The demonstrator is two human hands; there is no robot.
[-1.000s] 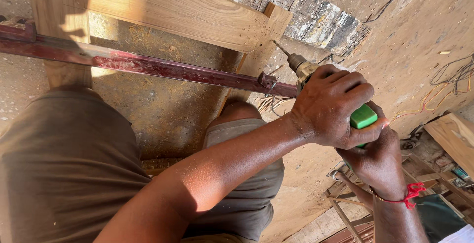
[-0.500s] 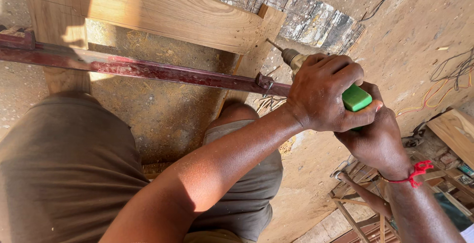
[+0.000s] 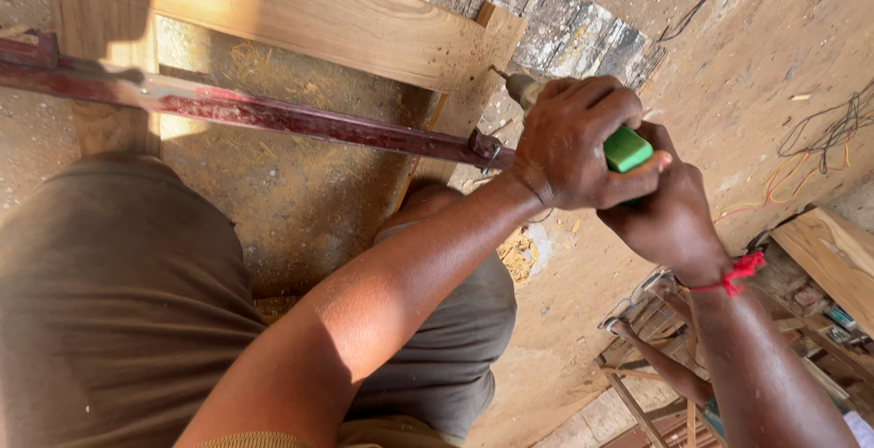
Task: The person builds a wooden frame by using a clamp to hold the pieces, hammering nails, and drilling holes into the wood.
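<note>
My left hand [image 3: 578, 143] wraps over the top of a green power drill [image 3: 626, 148], and my right hand [image 3: 669, 207] grips it from below and behind. A red thread circles my right wrist. The drill's chuck and bit [image 3: 510, 82] press against the edge of a pale wooden frame [image 3: 309, 11] that lies on the sandy ground. A dark red bar clamp [image 3: 273, 116] runs across the frame to just left of my hands. Most of the drill body is hidden by my fingers.
My knees in brown trousers [image 3: 109, 302] fill the lower left. Loose wires [image 3: 819, 143] lie on the sand at right. A wooden board [image 3: 833, 252] and scrap pieces [image 3: 655, 357] sit at lower right. A patterned mat [image 3: 564, 20] lies beyond the frame.
Both hands and the drill have shifted slightly up and left towards the frame's edge, and the bit now sits closer against the wood.
</note>
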